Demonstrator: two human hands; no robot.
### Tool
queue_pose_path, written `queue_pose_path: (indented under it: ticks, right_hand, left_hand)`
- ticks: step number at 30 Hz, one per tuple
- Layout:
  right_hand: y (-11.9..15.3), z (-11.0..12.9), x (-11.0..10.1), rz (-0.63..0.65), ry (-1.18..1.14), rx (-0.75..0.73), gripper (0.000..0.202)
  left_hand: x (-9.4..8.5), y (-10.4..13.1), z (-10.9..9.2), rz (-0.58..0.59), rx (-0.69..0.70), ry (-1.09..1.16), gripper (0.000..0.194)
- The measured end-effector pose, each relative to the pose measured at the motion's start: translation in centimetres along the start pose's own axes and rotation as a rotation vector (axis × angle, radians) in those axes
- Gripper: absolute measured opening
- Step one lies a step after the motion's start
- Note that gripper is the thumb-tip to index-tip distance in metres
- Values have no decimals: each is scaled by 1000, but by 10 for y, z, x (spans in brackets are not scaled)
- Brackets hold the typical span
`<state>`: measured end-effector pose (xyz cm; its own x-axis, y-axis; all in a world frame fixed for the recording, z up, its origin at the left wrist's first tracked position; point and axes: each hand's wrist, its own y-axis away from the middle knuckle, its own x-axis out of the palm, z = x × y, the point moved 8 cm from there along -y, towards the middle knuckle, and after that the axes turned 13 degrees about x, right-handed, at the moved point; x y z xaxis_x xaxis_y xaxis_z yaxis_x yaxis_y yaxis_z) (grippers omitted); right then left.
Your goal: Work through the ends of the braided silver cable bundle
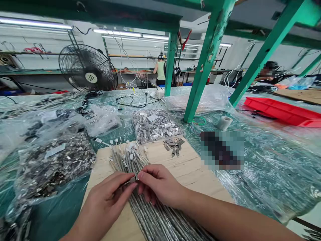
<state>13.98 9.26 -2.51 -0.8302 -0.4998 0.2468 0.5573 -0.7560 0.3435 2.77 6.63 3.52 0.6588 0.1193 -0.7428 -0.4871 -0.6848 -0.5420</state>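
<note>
My left hand [110,197] and my right hand [157,184] meet over a wooden board [185,167], both pinching a small metal connector [133,179] at the end of one grey cable. Beneath them lies a thick bundle of grey cables [150,214] with metal tips fanned out toward the far side. A little pile of loose metal shells [174,145] rests on the board's far right part. A clear bag full of metal shells [154,125] stands just behind the board.
Another bag of metal parts [55,164] lies to the left. Green frame posts [208,57] rise behind the board, with a tape roll [224,122] and a red tray [281,110] to the right. A black fan [87,68] stands at the back left. Other people work at far benches.
</note>
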Motion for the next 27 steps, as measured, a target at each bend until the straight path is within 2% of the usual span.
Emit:
queue_pose_path:
  ticks: [10, 22, 24, 27]
  right_hand:
    - [-2, -6, -3, 15, -25, 11, 29]
    - [1, -2, 1, 33, 37, 15, 33]
    - [1, -2, 1, 36, 26, 0, 31]
    - [0, -2, 1, 43, -11, -11, 32]
  left_hand:
    - [3, 0, -2, 21, 1, 32, 18]
    - [3, -3, -13, 25, 106, -54, 17]
    - [5, -2, -10, 50, 50, -4, 17]
    - [11, 4, 8, 78, -194, 138, 23]
